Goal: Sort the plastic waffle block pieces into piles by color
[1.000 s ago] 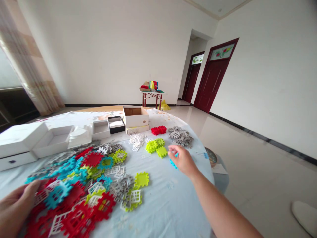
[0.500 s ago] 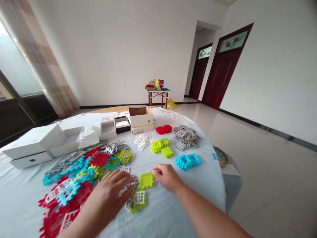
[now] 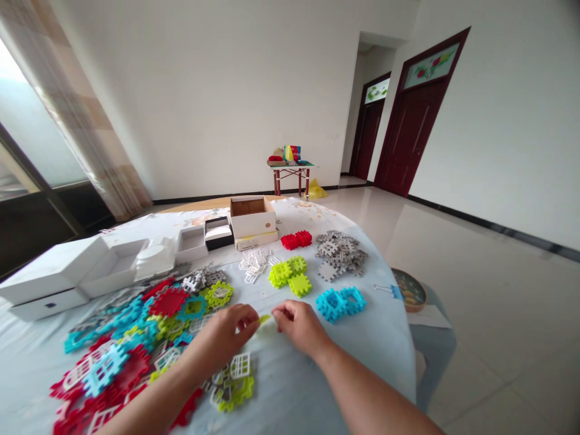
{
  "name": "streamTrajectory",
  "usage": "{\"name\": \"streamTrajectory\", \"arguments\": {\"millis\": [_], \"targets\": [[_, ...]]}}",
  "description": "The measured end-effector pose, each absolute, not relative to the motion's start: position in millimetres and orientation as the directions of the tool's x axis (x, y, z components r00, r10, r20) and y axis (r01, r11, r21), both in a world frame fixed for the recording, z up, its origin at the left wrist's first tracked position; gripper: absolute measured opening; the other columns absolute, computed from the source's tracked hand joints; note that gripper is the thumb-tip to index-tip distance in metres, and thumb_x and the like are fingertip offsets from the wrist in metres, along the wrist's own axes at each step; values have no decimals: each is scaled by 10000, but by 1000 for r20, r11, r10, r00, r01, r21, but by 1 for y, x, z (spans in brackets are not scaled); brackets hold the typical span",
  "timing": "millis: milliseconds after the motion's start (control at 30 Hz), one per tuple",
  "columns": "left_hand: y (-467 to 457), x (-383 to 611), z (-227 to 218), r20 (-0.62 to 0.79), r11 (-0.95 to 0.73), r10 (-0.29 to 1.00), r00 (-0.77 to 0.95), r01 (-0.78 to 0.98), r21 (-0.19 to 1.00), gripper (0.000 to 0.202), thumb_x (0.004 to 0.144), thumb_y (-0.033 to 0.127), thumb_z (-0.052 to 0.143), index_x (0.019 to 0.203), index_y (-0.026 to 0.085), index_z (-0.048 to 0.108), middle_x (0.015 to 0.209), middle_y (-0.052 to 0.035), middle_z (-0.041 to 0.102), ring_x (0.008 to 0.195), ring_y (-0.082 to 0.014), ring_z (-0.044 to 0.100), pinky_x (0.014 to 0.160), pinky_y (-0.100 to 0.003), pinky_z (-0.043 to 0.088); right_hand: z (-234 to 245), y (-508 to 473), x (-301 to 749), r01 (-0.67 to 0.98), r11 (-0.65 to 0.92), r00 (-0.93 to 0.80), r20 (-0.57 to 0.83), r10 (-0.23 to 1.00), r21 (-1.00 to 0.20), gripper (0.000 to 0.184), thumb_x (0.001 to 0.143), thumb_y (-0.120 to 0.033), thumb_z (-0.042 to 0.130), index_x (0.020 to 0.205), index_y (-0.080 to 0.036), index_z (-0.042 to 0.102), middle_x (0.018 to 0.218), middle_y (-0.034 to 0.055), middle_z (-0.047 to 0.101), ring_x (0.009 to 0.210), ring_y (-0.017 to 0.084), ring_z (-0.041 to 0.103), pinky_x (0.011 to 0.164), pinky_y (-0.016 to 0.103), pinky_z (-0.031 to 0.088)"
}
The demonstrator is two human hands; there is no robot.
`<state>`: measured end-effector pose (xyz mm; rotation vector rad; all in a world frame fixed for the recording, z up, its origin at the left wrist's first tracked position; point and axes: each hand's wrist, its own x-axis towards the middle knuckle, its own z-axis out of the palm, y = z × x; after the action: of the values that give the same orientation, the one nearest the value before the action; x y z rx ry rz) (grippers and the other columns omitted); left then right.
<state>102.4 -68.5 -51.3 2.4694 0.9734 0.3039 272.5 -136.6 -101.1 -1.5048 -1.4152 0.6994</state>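
Note:
My left hand [image 3: 234, 326] pinches a lime-green interlocking building piece [image 3: 263, 319], tilted so that mostly its thin edge shows. At the piece's right end, the curled fingers of my right hand [image 3: 296, 323] are closed; whatever sits between their tips is hidden. Below the hands lies another lime-green piece [image 3: 242, 393] with a white window insert [image 3: 240, 365] and grey parts on it. To the left spreads a mixed heap with red pieces [image 3: 170, 301], blue pieces [image 3: 106, 370], white and grey ones, partly covered by my left forearm.
Beyond my hands are separate piles: lime-green [image 3: 290, 272], blue [image 3: 339, 304], grey [image 3: 342, 255], red [image 3: 296, 240] and white window inserts [image 3: 256, 263]. White boxes [image 3: 54, 266] and a taller open box [image 3: 252, 220] line the back. The table's rounded edge [image 3: 405, 332] is at right.
The lime-green square piece has been lifted off the cloth and tipped edge-on between my hands. My left hand has moved right and up from the heap. The view has shifted slightly.

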Motion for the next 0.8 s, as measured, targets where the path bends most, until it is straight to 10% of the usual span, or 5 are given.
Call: {"name": "streamTrajectory", "arguments": {"millis": [533, 800], "targets": [[-33, 111, -74, -3, -576, 798, 603, 764, 291, 412, 605, 497, 561, 852, 169, 589, 861, -82, 605, 797, -216, 554, 712, -308, 398, -96, -139, 273, 470, 119, 114, 194, 974, -875, 243, 818, -287, 443, 833, -153, 645, 628, 25, 645, 581, 121, 585, 546, 189, 415], [-22, 142, -58, 235, -698, 698, 676, 570, 433, 537, 642, 359, 580, 1135, 188, 455, 978, -69, 565, 875, -190, 532, 801, -339, 412, -97, -147, 270, 685, 143, -53, 147, 988, -715, 204, 762, -270, 482, 802, -216, 675, 691, 0, 677, 637, 135, 600, 567, 196, 397]]}}
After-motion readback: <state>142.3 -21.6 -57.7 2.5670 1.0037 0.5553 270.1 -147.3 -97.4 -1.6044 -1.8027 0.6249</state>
